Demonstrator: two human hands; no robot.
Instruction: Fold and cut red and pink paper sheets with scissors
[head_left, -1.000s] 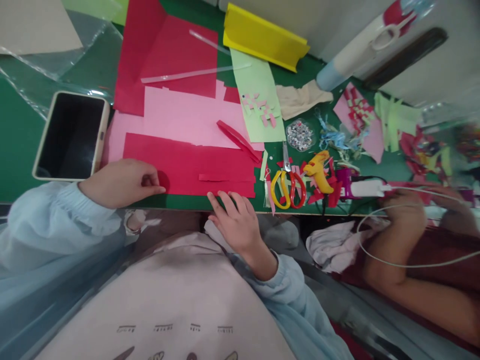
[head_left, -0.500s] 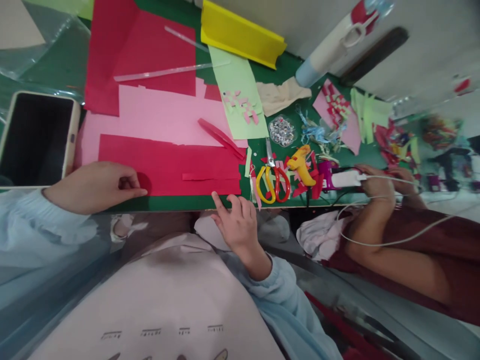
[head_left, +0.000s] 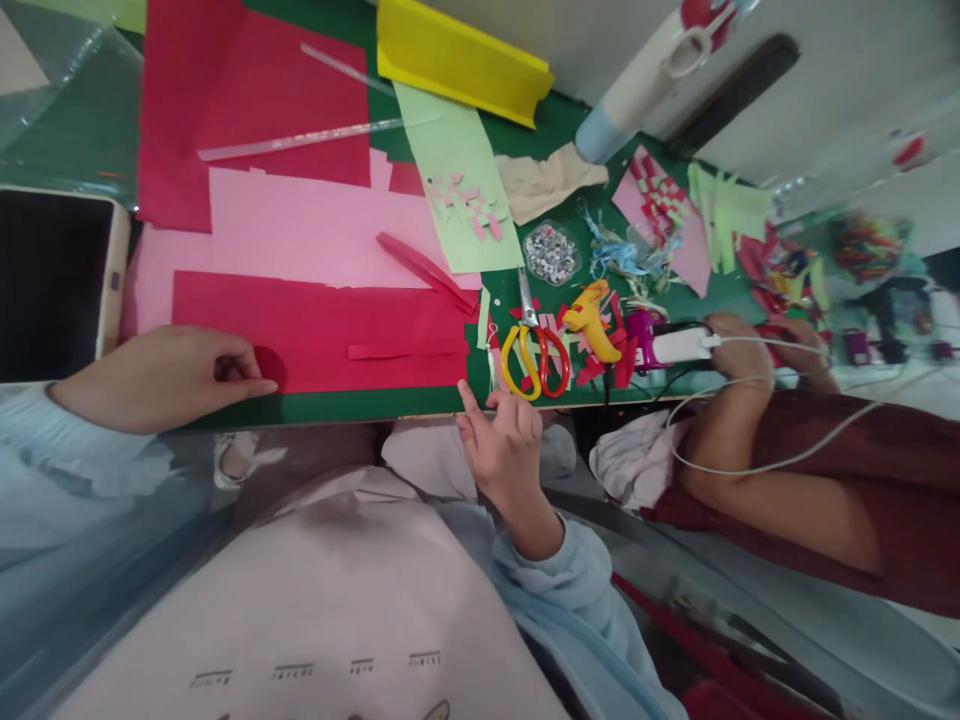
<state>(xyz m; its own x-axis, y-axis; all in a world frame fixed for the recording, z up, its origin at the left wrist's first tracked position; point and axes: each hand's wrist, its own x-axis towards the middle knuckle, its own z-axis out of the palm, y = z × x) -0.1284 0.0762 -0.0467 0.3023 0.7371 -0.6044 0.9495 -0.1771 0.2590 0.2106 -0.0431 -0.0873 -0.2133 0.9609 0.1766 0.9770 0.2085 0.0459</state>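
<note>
Left hand (head_left: 161, 375) is over the near left corner of the red paper sheet (head_left: 322, 325), fingers curled toward the thumb, can't tell if they're pinching it. Right hand (head_left: 506, 438) sits by the near right corner, index poking out, rest loosely curled. Sheet's flat along the edge of a green tabletop (head_left: 352, 403), pale wall (head_left: 581, 35) behind, co-worker's hands (head_left: 739, 355) off right.

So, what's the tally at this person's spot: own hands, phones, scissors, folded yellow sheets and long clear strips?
Left hand and right hand: 2
Phone: 1
Scissors: 1
Folded yellow sheet: 1
Long clear strips: 2
Total: 7
</note>
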